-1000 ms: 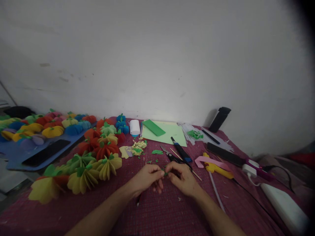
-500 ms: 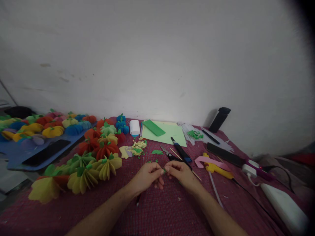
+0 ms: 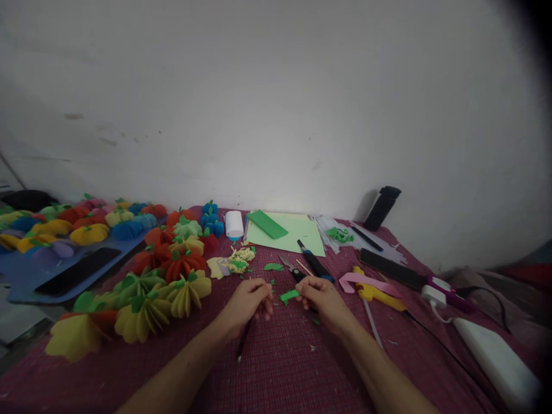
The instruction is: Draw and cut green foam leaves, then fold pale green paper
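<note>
My right hand (image 3: 321,300) pinches a small strip of green paper (image 3: 290,295) between thumb and fingertips, its free end pointing left. A little to the left, my left hand (image 3: 245,305) hovers with curled fingers, thumb close to the index finger; whatever may be between them is hidden. Under it lies a thin dark red stick with a pale tip (image 3: 242,345). Black-handled scissors (image 3: 296,272) lie just beyond my right hand, partly covered by it. Beside them are a blue-black cutter knife (image 3: 315,261) and a cut green paper leaf (image 3: 273,267).
Paper pumpkins (image 3: 185,264) in several colours crowd the left side, beside a phone (image 3: 77,271) on a blue board. Paper scraps (image 3: 239,260), a white roll (image 3: 234,223) and pale green sheets (image 3: 297,233) lie farther back. On the right are a yellow glue gun (image 3: 383,299), its cord and a power strip.
My hands have moved apart, and the green strip now shows in my right hand. My left hand has shifted left, uncovering more of the dark red stick.
</note>
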A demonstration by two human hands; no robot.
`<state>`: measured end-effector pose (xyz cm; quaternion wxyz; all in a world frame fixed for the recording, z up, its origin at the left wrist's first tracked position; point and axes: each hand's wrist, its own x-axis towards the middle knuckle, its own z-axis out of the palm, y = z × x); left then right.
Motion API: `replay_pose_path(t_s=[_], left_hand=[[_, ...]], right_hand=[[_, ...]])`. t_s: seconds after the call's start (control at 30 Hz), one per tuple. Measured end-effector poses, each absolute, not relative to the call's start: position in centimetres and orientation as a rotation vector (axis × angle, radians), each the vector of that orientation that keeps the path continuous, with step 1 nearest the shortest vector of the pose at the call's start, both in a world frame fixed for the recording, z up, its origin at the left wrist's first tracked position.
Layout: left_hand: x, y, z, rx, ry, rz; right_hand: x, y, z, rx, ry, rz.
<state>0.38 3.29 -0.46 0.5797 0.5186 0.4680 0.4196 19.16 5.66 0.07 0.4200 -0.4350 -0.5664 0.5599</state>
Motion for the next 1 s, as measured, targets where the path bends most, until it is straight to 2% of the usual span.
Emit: replay_pose_path(t_s=[0.3, 0.53, 1.0], left_hand=[[1.32, 2.79, -0.79, 1.31, 1.001, 0.884], [1.1, 2.74, -0.63, 1.287, 0.972, 0.944], [0.98, 2.9, -0.5, 1.308, 0.981, 0.957]], right_hand=[[18.6, 5.02, -0.04, -1.078, -1.51, 1.424], [18.99, 5.1, 0.06, -1.041, -1.448, 1.481], [19.28, 5.15, 0.14, -1.11, -1.596, 1.403]])
